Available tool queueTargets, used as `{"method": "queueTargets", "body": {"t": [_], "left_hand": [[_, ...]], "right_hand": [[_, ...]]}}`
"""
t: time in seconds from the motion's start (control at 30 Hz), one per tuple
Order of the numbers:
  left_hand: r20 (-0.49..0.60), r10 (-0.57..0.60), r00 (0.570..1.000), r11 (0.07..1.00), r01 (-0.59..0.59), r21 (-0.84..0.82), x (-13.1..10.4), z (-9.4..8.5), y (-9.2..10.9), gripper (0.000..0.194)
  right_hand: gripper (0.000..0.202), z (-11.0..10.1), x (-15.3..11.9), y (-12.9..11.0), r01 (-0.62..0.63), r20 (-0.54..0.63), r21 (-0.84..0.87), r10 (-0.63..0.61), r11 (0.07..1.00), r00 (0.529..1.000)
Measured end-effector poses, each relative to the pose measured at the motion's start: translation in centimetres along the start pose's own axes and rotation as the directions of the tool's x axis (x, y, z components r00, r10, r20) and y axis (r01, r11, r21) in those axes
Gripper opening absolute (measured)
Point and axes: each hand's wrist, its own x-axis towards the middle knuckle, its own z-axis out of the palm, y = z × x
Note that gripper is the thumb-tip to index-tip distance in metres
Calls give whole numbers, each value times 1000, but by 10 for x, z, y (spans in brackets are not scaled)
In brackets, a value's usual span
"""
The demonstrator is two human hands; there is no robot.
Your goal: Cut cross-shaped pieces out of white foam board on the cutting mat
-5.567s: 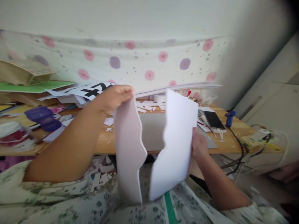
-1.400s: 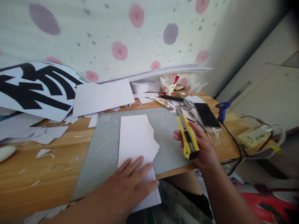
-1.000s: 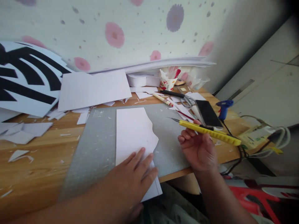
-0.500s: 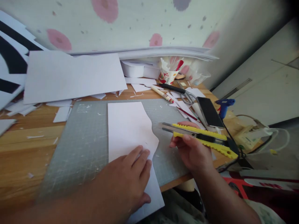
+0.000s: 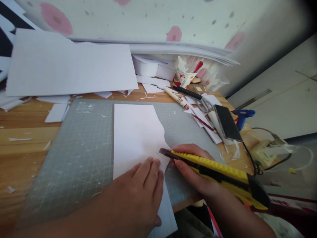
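Note:
A white board (image 5: 135, 132) with a wavy right edge lies on the grey cutting mat (image 5: 81, 148), its lower end reaching past the mat's front edge. My left hand (image 5: 141, 188) rests flat on the board's lower part, fingers stretched out. In my right hand (image 5: 195, 168) is a yellow and black utility knife (image 5: 218, 168), fingers wrapped round its body. The blade points left, its tip at the board's surface near the wavy edge, just beyond my left fingertips. Whether the tip touches the board I cannot tell.
A large white sheet (image 5: 74, 66) leans at the back left. Behind the mat stands a paper cup (image 5: 183, 77) of utensils. Scissors (image 5: 189, 93), a red pencil (image 5: 204, 123), a phone (image 5: 227, 122) and a blue glue gun (image 5: 244, 117) lie along the right. Paper scraps are scattered about.
My right hand has brought the utility knife left and down, from above the mat to the board beside its wavy edge. My left hand stays on the board. The camera view has shifted slightly.

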Motion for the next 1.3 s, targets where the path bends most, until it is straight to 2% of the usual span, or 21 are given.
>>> {"method": "queueTargets", "body": {"t": [0.17, 0.33, 0.53, 0.7, 0.8, 0.9, 1.03, 1.2, 1.3], "left_hand": [[24, -33, 999, 996, 35, -88, 2, 1, 0, 75], [20, -23, 1000, 998, 24, -57, 0, 0, -1, 75], [53, -42, 998, 993, 48, -106, 2, 2, 0, 74], [42, -55, 998, 989, 60, -135, 1, 6, 1, 74], [40, -85, 996, 983, 90, -160, 0, 5, 1, 71], [24, -65, 998, 990, 68, -126, 1, 4, 0, 73], [28, -50, 998, 997, 51, -51, 2, 4, 1, 72], [81, -93, 992, 992, 99, -74, 1, 5, 1, 71], [21, -76, 997, 997, 77, -29, 0, 6, 1, 67]], "right_hand": [[17, 0, 4, -5, 99, 32, -42, -98, 994, 995], [16, 1, 8, -7, 133, 59, -17, -132, 991, 989], [17, 0, 10, -6, 166, 107, -7, -164, 986, 981], [23, -1, 8, 1, 277, 183, -22, -269, 961, 946], [26, -2, 7, 4, 343, 196, -40, -329, 938, 924], [26, -5, 5, 5, 376, 207, -46, -359, 926, 910], [27, -9, 4, 3, 391, 215, -53, -372, 919, 903], [30, -10, -2, 6, 372, 210, -43, -356, 927, 911], [33, -11, -9, 9, 354, 207, -40, -339, 934, 918]]}}
